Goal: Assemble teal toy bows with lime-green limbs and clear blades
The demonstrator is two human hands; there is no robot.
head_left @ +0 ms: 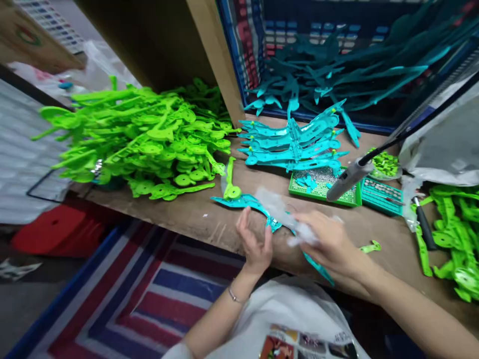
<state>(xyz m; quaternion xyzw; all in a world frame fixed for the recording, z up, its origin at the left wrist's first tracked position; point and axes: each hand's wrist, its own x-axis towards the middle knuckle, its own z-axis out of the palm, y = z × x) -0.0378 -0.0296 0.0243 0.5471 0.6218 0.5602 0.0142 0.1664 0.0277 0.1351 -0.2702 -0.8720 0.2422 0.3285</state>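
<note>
Turquoise part: While the long, curved turquoise plastic part (273, 224) is lying on the brown bench (217, 227), I am seeing 2 bare hands meeting it.
Left hand: The left hand (254, 245) is resting at its near edge, fingers spreading and gripping nothing.
Right hand: The right hand (325, 239) is gripping a whitish, translucent item (302, 234) over the part; blur is keeping me from telling what it is.
Lime-green piece: A slim lime-green plastic piece with a round end (232, 192) is overlapping the part's left end.
Stack: Matching turquoise plastic parts (295, 144) are lying in layers beyond.
Tray: A shallow green plastic tray (310, 197) is holding turquoise bits and small silvery pieces; a grey cylindrical tool (350, 180) is hanging over it.
Heap: Many lime-green plastic parts (149, 134) are piling up at the left.
</note>
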